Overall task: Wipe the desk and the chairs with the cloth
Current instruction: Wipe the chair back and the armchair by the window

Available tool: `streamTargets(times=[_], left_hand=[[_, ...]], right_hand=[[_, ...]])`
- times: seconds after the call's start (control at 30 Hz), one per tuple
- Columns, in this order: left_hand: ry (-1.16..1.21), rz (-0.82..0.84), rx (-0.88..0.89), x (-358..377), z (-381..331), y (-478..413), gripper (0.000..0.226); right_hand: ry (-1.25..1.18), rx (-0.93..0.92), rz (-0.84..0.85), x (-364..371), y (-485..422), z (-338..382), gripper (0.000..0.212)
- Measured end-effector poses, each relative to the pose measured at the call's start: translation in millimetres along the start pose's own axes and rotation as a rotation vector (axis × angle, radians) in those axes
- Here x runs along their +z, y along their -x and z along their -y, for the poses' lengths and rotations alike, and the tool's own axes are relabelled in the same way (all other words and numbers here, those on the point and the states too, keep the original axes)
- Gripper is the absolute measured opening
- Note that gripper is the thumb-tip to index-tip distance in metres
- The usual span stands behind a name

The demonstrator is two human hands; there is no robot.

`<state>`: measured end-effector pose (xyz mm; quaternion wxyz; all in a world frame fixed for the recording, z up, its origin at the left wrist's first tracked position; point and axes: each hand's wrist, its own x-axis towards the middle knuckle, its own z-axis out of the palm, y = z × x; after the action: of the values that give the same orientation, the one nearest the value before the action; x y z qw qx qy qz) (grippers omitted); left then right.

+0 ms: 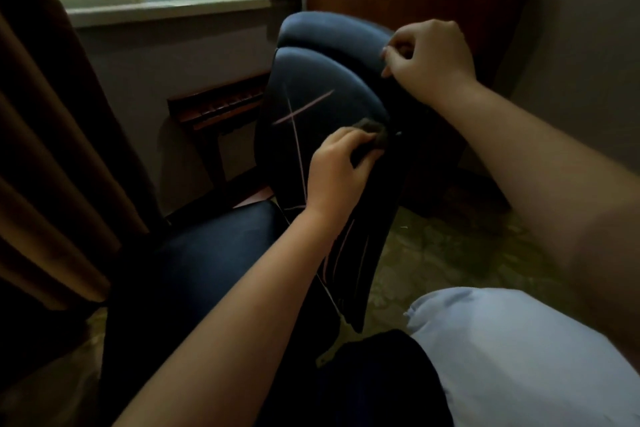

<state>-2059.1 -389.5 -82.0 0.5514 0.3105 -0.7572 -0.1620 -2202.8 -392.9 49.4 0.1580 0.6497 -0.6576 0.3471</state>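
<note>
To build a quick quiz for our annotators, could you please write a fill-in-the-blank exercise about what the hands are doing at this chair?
1. The left hand presses a grey ____ against the back of the chair.
2. The right hand grips the ____ edge of the chair's back.
3. The pink lines on the chair's back cross in the shape of the letter ____.

Missing words: cloth; top; X.
</note>
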Motion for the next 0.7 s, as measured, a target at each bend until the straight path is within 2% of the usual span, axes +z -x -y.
streamTargets(times=[0.13, 0.33, 0.4, 0.57, 0.7], left_hand=[[-0.007, -0.066, -0.094, 6, 16, 41, 0.014], [-0.106, 0.097, -0.212, -22, 36, 78, 0.012], [-0.114, 0.105, -0.193, -25, 31, 68, 0.014], [-0.034, 0.007, -0.032, -17, -2, 15, 0.023], [-0.017, -0.003, -0.047, -10, 0, 21, 0.02]], right_hand=[[-0.024, -0.014, 0.008, 1, 4, -1, 0.021], [-0.021, -0.013, -0.011, 0, 3, 5, 0.021], [-0.02, -0.008, -0.01, 0, 4, 6, 0.02], [-0.021, -0.007, -0.021, -2, 7, 9, 0.022], [-0.012, -0.002, -0.03, -1, 11, 8, 0.022]])
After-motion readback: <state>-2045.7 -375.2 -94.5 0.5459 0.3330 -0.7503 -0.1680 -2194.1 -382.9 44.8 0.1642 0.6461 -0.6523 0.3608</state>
